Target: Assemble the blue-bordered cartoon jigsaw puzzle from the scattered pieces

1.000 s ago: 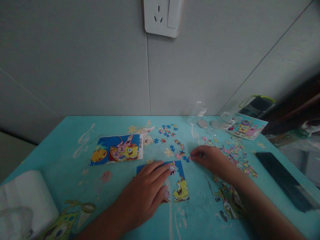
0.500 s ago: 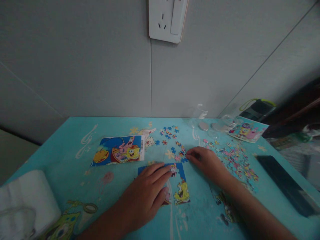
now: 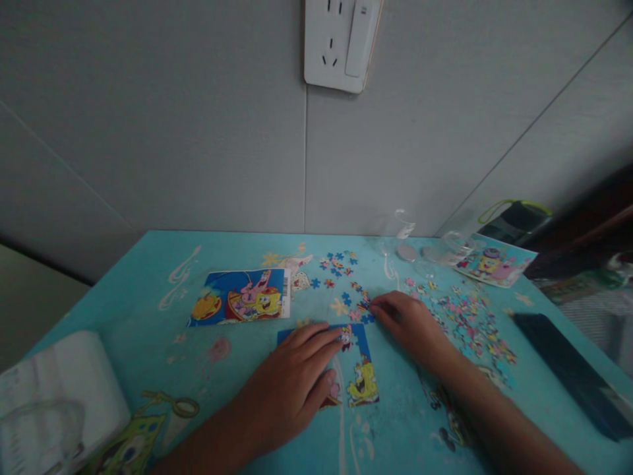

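A partly joined jigsaw puzzle (image 3: 363, 382) lies on the table, showing a blue border and yellow and pink cartoon figures, with a gap in its middle. My left hand (image 3: 301, 369) rests flat over its left side, fingers stretched out, covering part of it. To the upper right of the puzzle, my right hand (image 3: 403, 316) has its thumb and fingers together at the edge of a small group of loose puzzle pieces (image 3: 357, 300). What is between those fingertips, if anything, is too small to make out. Left of the pieces lies a picture card (image 3: 242, 297) with similar figures.
A large spread of loose pieces (image 3: 469, 316) lies to the right, near a dark flat case (image 3: 568, 369). Clear plastic containers (image 3: 403, 224) and another picture card (image 3: 497, 264) stand or lie at the back right. A white packet (image 3: 64, 396) sits at the left.
The view has shifted slightly, so everything appears a little further right. Both hands stay in nearly the same places; the right fingertips remain by the small group of pieces.
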Tool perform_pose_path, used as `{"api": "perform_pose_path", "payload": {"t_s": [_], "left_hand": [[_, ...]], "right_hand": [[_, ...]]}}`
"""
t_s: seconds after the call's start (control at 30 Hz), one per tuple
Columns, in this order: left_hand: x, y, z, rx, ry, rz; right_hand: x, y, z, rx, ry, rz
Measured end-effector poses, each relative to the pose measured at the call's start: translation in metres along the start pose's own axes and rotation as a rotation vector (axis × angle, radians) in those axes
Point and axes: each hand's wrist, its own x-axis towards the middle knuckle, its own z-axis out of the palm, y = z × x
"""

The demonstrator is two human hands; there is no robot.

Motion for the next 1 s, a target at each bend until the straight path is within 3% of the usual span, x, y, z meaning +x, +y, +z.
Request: {"api": "perform_pose_path", "payload": {"t_s": [0.17, 0.33, 0.53, 0.87, 1.0], "left_hand": [[0.000, 0.002, -0.001, 0.008, 0.018, 0.016], [0.001, 0.005, -0.004, 0.002, 0.026, 0.021], [0.000, 0.005, -0.005, -0.012, 0.050, 0.032], [0.000, 0.003, 0.000, 0.001, 0.071, 0.055], [0.000, 0.003, -0.001, 0.008, 0.060, 0.054]], "right_hand": [[0.017, -0.010, 0.004, 0.010, 0.061, -0.072], [0.055, -0.029, 0.019, 0.010, -0.039, -0.211], [0.089, -0.037, 0.028, -0.022, -0.129, -0.200], [0.098, -0.035, 0.024, 0.017, -0.220, -0.118], [0.085, -0.040, 0.016, 0.034, -0.198, -0.132]]}}
